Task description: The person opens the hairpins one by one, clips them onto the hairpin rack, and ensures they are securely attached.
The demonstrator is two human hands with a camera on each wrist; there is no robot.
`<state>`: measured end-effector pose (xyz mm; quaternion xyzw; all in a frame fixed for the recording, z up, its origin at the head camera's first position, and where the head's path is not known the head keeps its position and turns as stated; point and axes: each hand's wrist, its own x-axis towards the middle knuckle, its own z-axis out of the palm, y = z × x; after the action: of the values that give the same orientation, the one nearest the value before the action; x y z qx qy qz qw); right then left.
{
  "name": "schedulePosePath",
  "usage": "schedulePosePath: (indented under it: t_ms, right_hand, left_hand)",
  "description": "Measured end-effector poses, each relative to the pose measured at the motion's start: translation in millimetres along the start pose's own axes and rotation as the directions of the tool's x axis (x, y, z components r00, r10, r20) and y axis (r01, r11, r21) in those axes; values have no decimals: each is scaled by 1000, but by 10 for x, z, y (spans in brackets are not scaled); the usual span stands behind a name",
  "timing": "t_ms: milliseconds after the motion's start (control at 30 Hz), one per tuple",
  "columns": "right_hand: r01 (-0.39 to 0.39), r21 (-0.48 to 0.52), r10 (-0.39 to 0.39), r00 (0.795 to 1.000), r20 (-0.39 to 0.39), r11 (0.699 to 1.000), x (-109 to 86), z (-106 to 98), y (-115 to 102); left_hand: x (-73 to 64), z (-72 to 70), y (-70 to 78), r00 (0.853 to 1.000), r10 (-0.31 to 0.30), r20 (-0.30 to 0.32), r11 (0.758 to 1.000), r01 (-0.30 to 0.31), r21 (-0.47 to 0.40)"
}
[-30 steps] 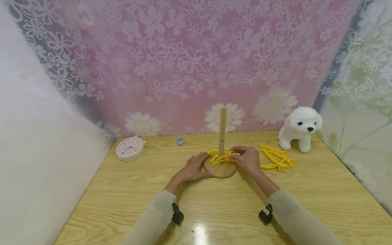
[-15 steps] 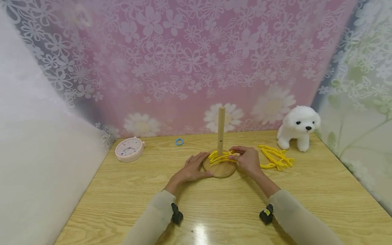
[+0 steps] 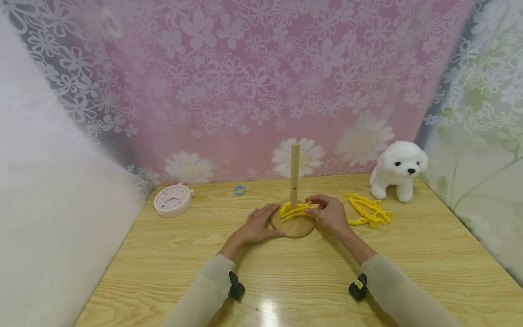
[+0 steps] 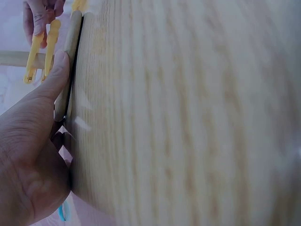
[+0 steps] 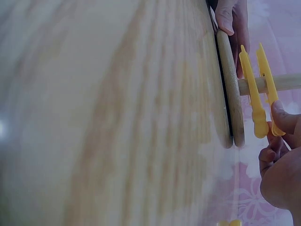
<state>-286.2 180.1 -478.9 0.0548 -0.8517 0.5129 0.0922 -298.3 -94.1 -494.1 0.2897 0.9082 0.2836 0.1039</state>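
Observation:
A round wooden base (image 3: pixel 299 230) carries an upright wooden post (image 3: pixel 294 168). My left hand (image 3: pixel 257 225) grips the base at its left rim, the thumb near its front edge. My right hand (image 3: pixel 332 213) pinches the end of a long, slightly curved yellow plastic piece (image 5: pixel 269 82) beside the post. A second yellow piece (image 5: pixel 253 89) of like shape sits between that one and the base, crossing the post in the right wrist view. The thumb and fingertips of my right hand meet at the knobbed end of the upper piece; its other end points toward the left hand.
Several yellow pieces (image 3: pixel 369 212) lie in a loose pile right of my right hand. A white plush dog (image 3: pixel 400 170) stands at the back right. A pink clock (image 3: pixel 173 200) and a small blue ring (image 3: pixel 239 190) lie at the back left of the wooden table (image 3: pixel 261 268).
The yellow part behind the post, which reached further left, has drawn in close to the post. Both hands keep nearly the same place. The head view has shifted slightly.

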Motion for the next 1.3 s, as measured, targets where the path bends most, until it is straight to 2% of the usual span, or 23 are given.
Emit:
schedulePosePath:
  t_ms: [367,567,767,1000,1133,1300]
  right_hand:
    - [-4,33,1,996,87,999,-19,-57,55]
    - [6,27,-10,991,134,1000,-49,-183,97]
    - [-19,71,5,982,191,997,-85,-420,151]
    - [-58,40,49,977,209,997,-142,-783,257]
    - [-76,42,66,979,192,996,-195,-993,312]
    - [-74,35,70,990,124,997,-267,-1235,379]
  left_hand:
    - [-1,16,-17,1000,-2,-5,1000,2,-17]
    - [12,48,-70,1000,1,-6,1000,-1,-23]
    - [14,31,-65,1000,10,-3,999,-10,-33]
    - [24,9,-50,1000,4,8,1000,-4,-13]
    - [9,1,-35,1000,2,4,1000,-2,-16]
    - [6,9,-40,1000,-1,0,1000,1,-16]
